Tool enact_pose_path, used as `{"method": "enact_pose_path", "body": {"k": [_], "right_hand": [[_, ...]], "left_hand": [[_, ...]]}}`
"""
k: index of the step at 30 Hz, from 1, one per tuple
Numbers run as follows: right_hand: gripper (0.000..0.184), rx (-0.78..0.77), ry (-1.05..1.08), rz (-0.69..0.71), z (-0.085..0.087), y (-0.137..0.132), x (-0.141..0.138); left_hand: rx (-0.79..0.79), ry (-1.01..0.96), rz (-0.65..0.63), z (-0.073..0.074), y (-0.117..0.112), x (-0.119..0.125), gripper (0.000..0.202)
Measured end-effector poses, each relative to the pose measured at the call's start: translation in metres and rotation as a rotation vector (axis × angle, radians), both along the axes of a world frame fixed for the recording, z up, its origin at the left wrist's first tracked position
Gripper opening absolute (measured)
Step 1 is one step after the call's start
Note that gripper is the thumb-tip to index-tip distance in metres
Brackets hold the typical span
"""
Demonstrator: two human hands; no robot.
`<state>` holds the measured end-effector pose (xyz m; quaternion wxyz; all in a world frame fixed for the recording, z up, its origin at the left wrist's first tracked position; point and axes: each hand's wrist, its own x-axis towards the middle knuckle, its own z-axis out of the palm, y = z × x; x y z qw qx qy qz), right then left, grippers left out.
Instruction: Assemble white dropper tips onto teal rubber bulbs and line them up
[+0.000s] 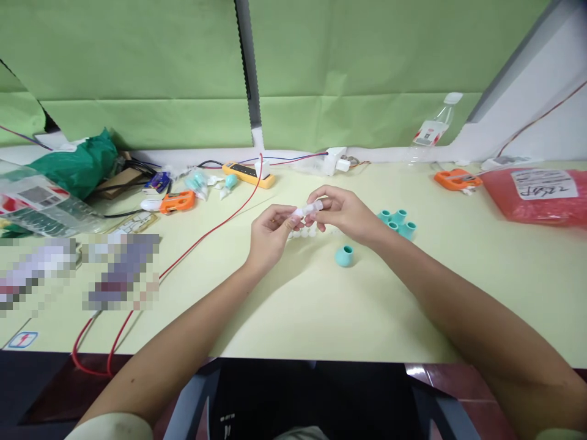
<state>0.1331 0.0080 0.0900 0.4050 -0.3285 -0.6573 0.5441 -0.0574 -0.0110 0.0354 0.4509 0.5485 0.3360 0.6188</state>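
Above the middle of the table, my left hand (pixel 271 231) and my right hand (pixel 342 211) hold a small translucent white tubular piece (pixel 310 209) between them. Both hands pinch it with thumb and fingers, one at each end. Small round white pieces (pixel 305 232) lie on the table just under the hands, partly hidden by them. Nearer to me, below my right wrist, a single teal bulb-shaped piece (pixel 343 256) stands with its opening up. Several more teal pieces (pixel 398 221) cluster behind my right forearm, which hides part of them.
A red cable (pixel 211 231) crosses the table on the left. Farther back are a yellow multimeter-like device (pixel 250 175), orange tools (pixel 178 201) and small bagged teal pieces (pixel 197 182). On the right lie a red plastic bag (pixel 532 208) and an orange tool (pixel 457 179); a plastic bottle (pixel 435 125) stands behind.
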Motion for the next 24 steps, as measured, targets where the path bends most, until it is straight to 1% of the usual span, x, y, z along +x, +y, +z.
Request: {"method": "enact_pose_path", "body": {"k": [5,10,15,19,24], "right_hand": [[0.026,0.092,-0.087,-0.009,0.001,-0.005,0.0],[0.017,0.177,-0.165,0.059,-0.003,-0.005,0.005],[0.016,0.292,-0.247,0.081,-0.002,-0.002,0.013],[0.014,0.327,-0.276,0.12,0.002,-0.002,0.018],[0.013,0.369,-0.29,0.092,0.004,-0.006,0.016]], "left_hand": [[0.017,0.02,0.015,-0.003,-0.004,0.001,0.029],[-0.002,0.044,0.001,-0.003,-0.007,0.0,0.03],[0.013,0.073,-0.016,0.001,-0.01,-0.001,0.027],[0.047,0.129,-0.016,0.006,-0.013,-0.002,0.023],[0.125,0.213,0.015,0.011,-0.017,-0.003,0.02]]}}
